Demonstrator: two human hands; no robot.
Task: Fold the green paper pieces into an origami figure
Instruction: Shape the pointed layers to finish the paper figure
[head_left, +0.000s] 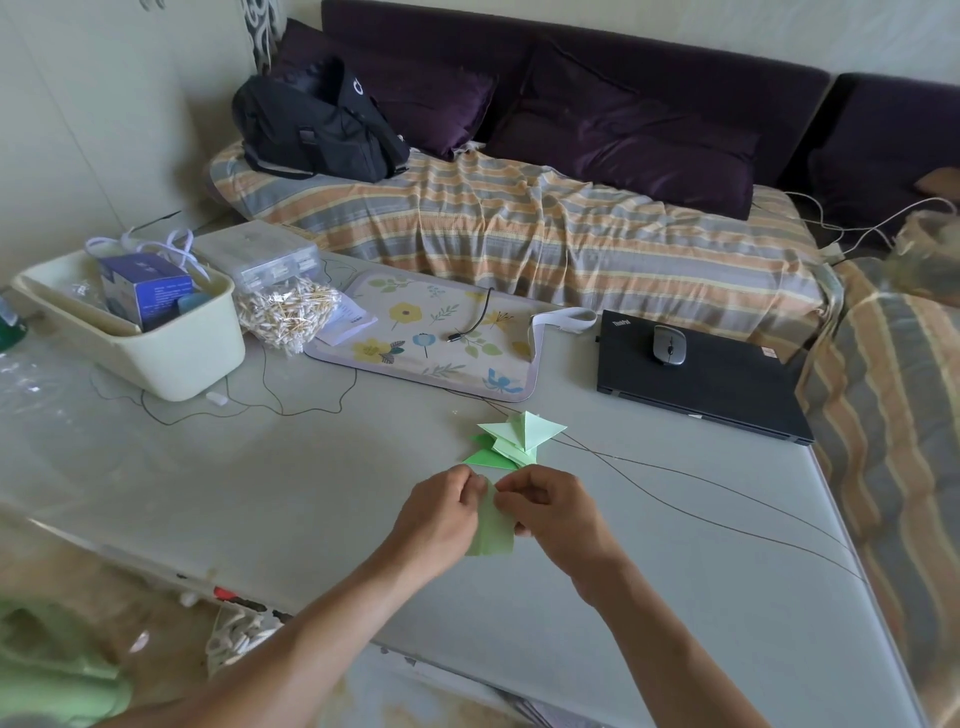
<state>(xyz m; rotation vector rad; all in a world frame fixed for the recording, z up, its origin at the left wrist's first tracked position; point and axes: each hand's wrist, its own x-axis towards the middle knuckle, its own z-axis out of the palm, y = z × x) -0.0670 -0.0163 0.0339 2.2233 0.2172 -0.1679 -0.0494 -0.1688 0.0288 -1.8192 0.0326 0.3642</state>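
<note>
So the pale green paper piece (491, 525) is held up just over the table (649, 597), pinched at its top edge between both hands. Left hand (441, 514) has its fingers curled in, thumb and fingertips nipping the paper's upper left; right hand (550, 512) does the same on the upper right, fingers bunched tight. The rest of the sheet hangs down between the wrists.

Just beyond the hands, a small pile of already folded green pieces (511, 441) sits on the table, pointy triangles sticking out. A thin dark cable (727, 499) runs past it. Further back there's a floral mat (431, 338), a closed black laptop (717, 384) with a grey mouse (669, 344) on top, and a cream bin (171, 348) off to the left beside a bag of cotton swabs (288, 314).
</note>
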